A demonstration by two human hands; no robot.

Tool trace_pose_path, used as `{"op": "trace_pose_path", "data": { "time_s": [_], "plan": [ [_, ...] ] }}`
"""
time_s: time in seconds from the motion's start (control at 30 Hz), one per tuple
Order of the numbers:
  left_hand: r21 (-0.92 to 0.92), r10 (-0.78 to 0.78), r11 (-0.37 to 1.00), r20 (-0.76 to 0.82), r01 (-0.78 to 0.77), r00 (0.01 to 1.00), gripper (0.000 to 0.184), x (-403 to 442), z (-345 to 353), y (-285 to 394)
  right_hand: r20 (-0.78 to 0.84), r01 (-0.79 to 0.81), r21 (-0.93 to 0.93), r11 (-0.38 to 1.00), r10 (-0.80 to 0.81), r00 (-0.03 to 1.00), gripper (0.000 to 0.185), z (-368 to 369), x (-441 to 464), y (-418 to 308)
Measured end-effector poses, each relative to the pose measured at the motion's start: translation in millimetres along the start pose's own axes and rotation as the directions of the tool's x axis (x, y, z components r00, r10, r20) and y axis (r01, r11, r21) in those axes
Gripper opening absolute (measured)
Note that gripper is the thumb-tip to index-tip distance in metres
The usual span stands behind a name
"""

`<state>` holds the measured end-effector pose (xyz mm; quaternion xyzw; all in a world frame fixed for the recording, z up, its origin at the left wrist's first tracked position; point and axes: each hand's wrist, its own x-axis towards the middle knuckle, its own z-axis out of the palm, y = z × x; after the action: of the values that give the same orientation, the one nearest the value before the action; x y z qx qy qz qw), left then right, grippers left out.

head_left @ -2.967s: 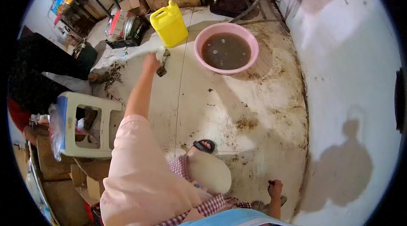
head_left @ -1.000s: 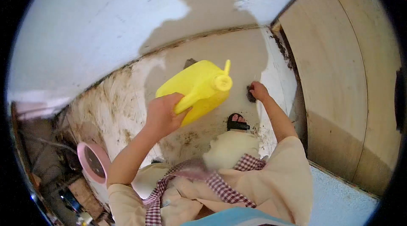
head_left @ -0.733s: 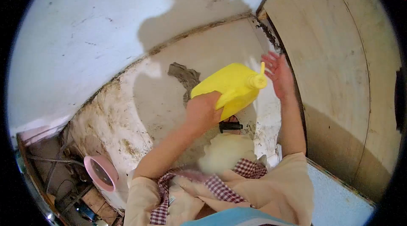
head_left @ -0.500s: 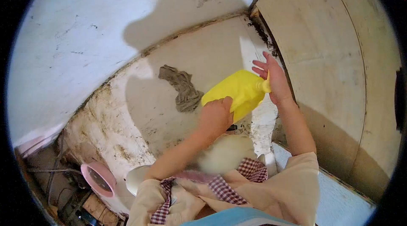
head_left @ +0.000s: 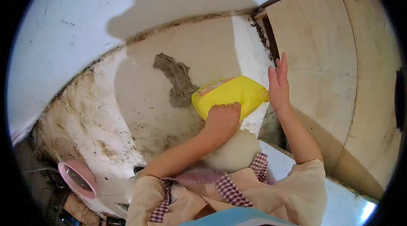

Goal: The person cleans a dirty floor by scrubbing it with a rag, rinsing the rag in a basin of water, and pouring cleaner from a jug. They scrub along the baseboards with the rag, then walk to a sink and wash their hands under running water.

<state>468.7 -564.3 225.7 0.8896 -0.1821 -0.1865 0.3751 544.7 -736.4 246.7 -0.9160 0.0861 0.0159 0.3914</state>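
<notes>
My left hand (head_left: 224, 117) is closed round the handle of a yellow jug (head_left: 231, 94), which lies tilted on its side in the air with its neck to the right. My right hand (head_left: 279, 88) is beside the jug's neck, fingers stretched out and pointing up; its palm side is partly hidden. A crumpled grey-brown cloth (head_left: 176, 79) lies on the floor just left of the jug.
A pink basin (head_left: 77, 179) with dark water stands at the lower left. White wall (head_left: 72, 26) runs along the top left, and wooden panels (head_left: 313, 56) stand on the right. The floor (head_left: 101, 141) has brown dirt stains. A pale blue surface (head_left: 339, 200) is at the lower right.
The yellow jug was lifted from beside the basin and brought over the floor near the panels, then tipped to the right. My right hand let go of a dark cloth or scrubber and rose to the jug's neck.
</notes>
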Motion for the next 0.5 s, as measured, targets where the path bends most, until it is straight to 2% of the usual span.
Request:
{"op": "trace_pose_path", "data": {
  "time_s": [0.2, 0.3, 0.4, 0.5],
  "plan": [
    [-0.042, 0.037, 0.998, -0.075, -0.04, 0.996, 0.013, -13.7, 3.3, -7.1, 0.001, -0.036, -0.104, 0.994, 0.036, 0.999, 0.057, 1.0, -8.9, -8.5],
    [-0.035, 0.052, 0.998, -0.097, -0.056, 0.994, 0.013, -20.3, -1.3, -8.6, -0.013, -0.201, 0.137, 0.97, 0.204, 0.979, 0.057, 3.8, -20.0, -18.8],
    [-0.029, 0.046, 0.998, -0.097, -0.049, 0.994, 0.012, -26.6, -2.5, -8.6, 0.114, -0.36, 0.261, 0.896, 0.342, 0.933, 0.058, 3.8, -18.8, 17.9],
    [-0.063, 0.021, 0.998, -0.075, -0.026, 0.997, 0.011, -24.9, -3.5, -5.8, 0.08, -0.249, 0.117, 0.962, 0.24, 0.967, 0.059, 12.3, -11.8, 11.9]
  ]
}}
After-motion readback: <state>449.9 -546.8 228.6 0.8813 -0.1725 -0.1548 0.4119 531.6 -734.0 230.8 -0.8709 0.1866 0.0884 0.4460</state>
